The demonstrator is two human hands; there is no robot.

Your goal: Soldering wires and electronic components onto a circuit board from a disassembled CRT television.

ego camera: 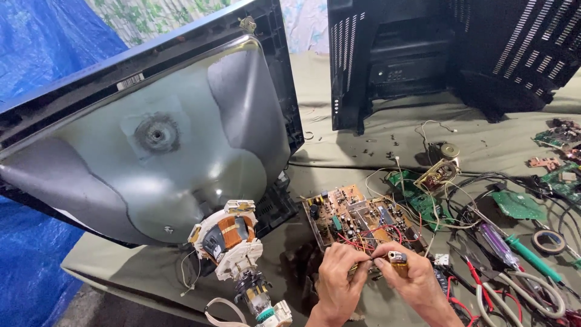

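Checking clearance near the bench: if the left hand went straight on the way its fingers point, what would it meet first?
Probably the right hand: the left hand points right, their fingertips nearly touching around a small part. Depth is unclear.

The surface [339, 130], covered by olive cloth, carries a picture tube [151, 139], a black back cover [448, 54], an orange circuit board [357, 218], green boards [517, 206], screwdrivers [514, 245] and a tape roll [549, 241].

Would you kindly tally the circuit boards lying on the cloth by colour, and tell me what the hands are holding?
Brown circuit board: 1
Green circuit boards: 4
Total: 5, though the far right is cluttered and more may hide there.
The left hand and right hand pinch a small part between them, in front of the brown board.
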